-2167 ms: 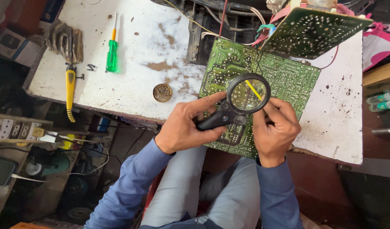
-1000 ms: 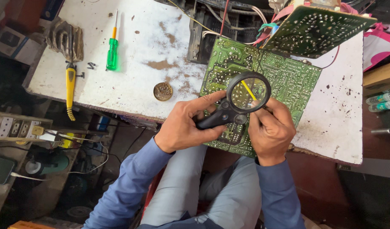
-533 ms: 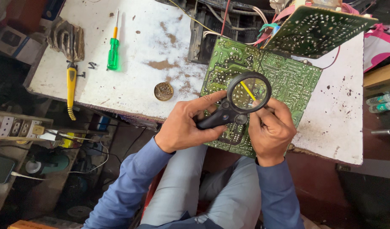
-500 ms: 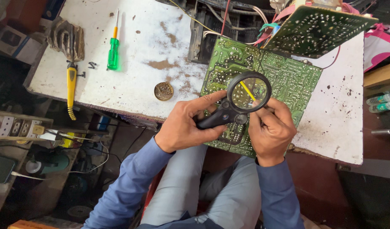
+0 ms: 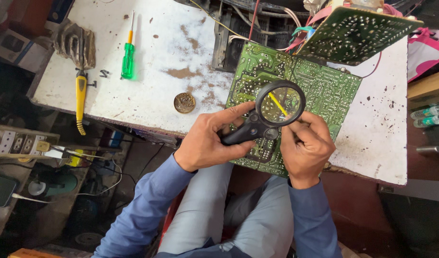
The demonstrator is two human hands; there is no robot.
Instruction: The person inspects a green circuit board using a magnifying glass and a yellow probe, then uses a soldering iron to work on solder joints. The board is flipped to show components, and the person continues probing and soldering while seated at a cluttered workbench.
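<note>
Over the near edge of the white, stained counter [image 5: 148, 91] a green circuit board [image 5: 324, 91] lies solder side up, its lower end hanging past the edge toward the person's lap, which puts it close under the eyes. The left hand [image 5: 207, 141] is wrapped around the black handle of a magnifying glass [image 5: 280, 103] and holds the round lens level just above the board, so the joints underneath show enlarged. The right hand [image 5: 305, 148] is curled narrow beside the lens; through the glass a thin yellow tool [image 5: 277, 103] shows, and it seems pinched in those fingers and pointed at the board, though the grip itself is hidden behind the knuckles. A second board [image 5: 358, 36] stands tilted behind the first, joined to it by coloured wires [image 5: 303, 33], so both undersides can be seen at once. Well apart to the left, set out of the way, lie a green screwdriver [image 5: 128, 57], a yellow-handled tool [image 5: 80, 95] and a small round tin [image 5: 184, 102].
</note>
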